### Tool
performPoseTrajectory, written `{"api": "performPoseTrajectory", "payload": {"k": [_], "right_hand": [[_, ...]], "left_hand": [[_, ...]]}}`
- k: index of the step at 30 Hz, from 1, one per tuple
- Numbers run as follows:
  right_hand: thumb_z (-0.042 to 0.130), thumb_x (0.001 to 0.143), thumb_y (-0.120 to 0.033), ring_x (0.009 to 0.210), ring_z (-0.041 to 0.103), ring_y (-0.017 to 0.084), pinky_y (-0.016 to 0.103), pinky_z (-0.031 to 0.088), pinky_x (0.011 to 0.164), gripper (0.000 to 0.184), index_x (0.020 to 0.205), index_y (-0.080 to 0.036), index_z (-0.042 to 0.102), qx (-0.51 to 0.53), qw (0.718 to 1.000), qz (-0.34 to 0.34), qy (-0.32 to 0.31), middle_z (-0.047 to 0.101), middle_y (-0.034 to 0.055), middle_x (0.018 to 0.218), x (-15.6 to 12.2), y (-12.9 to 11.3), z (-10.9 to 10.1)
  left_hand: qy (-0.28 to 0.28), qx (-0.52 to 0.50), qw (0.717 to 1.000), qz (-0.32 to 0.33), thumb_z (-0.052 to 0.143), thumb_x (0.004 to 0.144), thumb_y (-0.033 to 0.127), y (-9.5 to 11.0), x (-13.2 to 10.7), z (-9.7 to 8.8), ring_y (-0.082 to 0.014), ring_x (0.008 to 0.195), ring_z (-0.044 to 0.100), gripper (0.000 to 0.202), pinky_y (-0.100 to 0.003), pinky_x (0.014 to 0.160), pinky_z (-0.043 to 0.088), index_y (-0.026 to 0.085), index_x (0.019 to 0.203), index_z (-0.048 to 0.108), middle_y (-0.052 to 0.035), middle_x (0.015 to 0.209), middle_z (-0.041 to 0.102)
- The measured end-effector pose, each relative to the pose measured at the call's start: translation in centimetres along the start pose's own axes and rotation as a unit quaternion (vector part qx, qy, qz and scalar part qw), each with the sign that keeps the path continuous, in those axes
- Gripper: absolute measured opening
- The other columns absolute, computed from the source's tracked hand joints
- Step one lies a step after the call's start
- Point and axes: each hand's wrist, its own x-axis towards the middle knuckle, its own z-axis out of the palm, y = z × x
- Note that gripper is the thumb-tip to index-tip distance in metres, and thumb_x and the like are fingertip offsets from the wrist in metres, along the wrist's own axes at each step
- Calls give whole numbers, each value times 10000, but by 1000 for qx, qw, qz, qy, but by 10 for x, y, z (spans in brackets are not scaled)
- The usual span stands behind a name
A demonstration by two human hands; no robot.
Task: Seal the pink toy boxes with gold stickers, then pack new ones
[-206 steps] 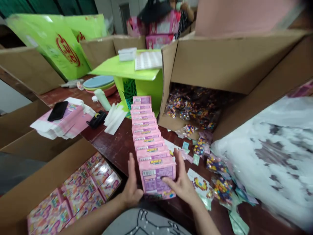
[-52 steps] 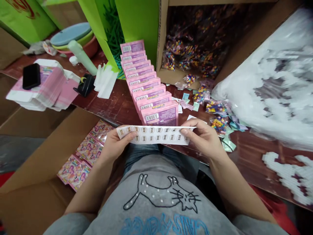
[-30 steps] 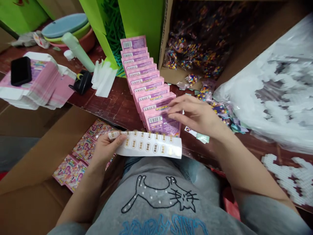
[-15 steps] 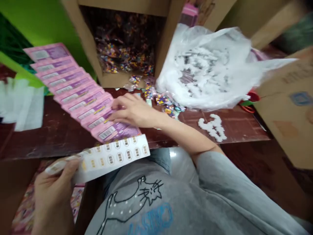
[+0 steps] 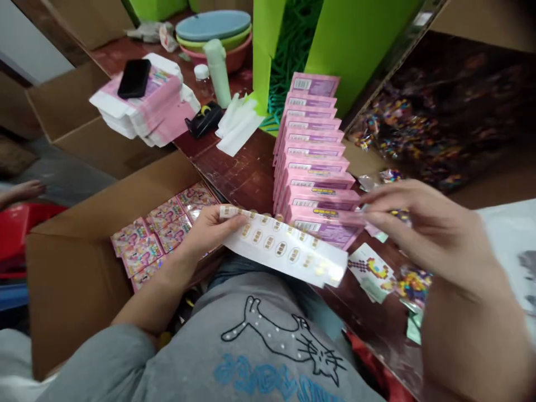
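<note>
Sheet of gold-printed stickers stretched across the lap, well stocked, with right end lost to glare, so no sure count of gaps there. About ten pink boxes in a leaning, overlapping row on the table, nearest ones just beyond the sheet; too unclear to tell stickered from bare. Partway along, most likely: other boxes lying packed in the open carton at left, the row outside it, and a stack of flat packaging farther back.

Left hand closed on the sheet's left end, thumb on top, forearm angled up from lower left. Right hand raised beside the row's near end, blurred, palm down, forearm rising from the lower right corner. Thumb and forefinger drawn narrow, close by the front boxes' right corners; cannot tell whether touching them or pinching a sticker.
</note>
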Motion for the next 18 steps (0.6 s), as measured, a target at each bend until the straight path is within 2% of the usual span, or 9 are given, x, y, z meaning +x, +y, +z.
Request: {"api": "performPoseTrajectory", "payload": {"k": [2, 4, 6, 8, 10, 13, 15, 18], "right_hand": [[733, 1018, -396, 1017, 731, 284, 458, 545, 907, 105, 965, -324, 788, -31, 997, -36, -60, 784, 67, 1039, 20, 17, 4], [722, 1016, -423, 931, 737, 268, 431, 526, 828, 162, 939, -284, 752, -82, 991, -45, -99, 793, 62, 990, 35, 37, 10], [667, 1046, -443, 886, 732, 257, 411, 494, 792, 206, 969, -260, 723, -149, 983, -39, -98, 792, 69, 994, 41, 54, 17], [622, 1071, -452, 926, 733, 273, 420, 487, 812, 222, 1075, -250, 715, -199, 976, -38, -80, 788, 91, 1058, 39, 63, 24], [629, 1069, -466, 983, 725, 306, 438, 481, 824, 261, 1154, -237, 721, -241, 967, -61, -47, 773, 127, 1128, 33, 67, 29], [640, 1073, -445, 968, 704, 325, 463, 437, 826, 244, 1075, -250, 788, -320, 940, -119, 4, 761, 135, 1137, 24, 66, 35], [608, 1093, -419, 968, 694, 328, 490, 421, 852, 263, 1060, -284, 831, -351, 928, -124, -2, 762, 119, 1140, 21, 62, 34], [590, 1099, -449, 1037, 694, 342, 522, 461, 886, 290, 1198, -337, 839, -299, 950, -81, -40, 761, 109, 1203, 21, 53, 22]], "left_hand": [[-20, 1, 1000, -6, 964, 665, 506, -3, -2, -1, -195, 580, 704, 365, -274, 536, 581, 186, 735, 803, -78, 724, 782], [-30, 1, 999, -12, 967, 670, 489, -8, -1, 1, -193, 591, 708, 352, -272, 551, 586, 186, 748, 806, -74, 730, 785], [-32, -16, 999, -24, 971, 670, 502, -14, 1, 6, -189, 615, 716, 381, -263, 575, 588, 175, 771, 803, -70, 749, 789], [-41, -41, 998, -37, 976, 665, 541, -21, 4, 11, -176, 638, 717, 446, -242, 595, 579, 154, 795, 797, -70, 771, 792], [-68, -65, 994, -49, 986, 651, 581, -25, 10, 13, -167, 656, 718, 511, -235, 619, 580, 137, 820, 798, -77, 791, 793], [-112, -78, 989, -56, 990, 659, 595, -26, 18, 13, -161, 659, 714, 535, -239, 633, 589, 130, 849, 807, -82, 795, 790], [-118, -68, 990, -46, 981, 682, 580, -21, 21, 11, -153, 638, 701, 505, -235, 614, 580, 135, 843, 806, -75, 778, 784], [-85, -31, 996, -14, 971, 699, 543, -10, 28, 4, -148, 600, 682, 449, -227, 570, 559, 144, 810, 797, -62, 747, 775]]}}
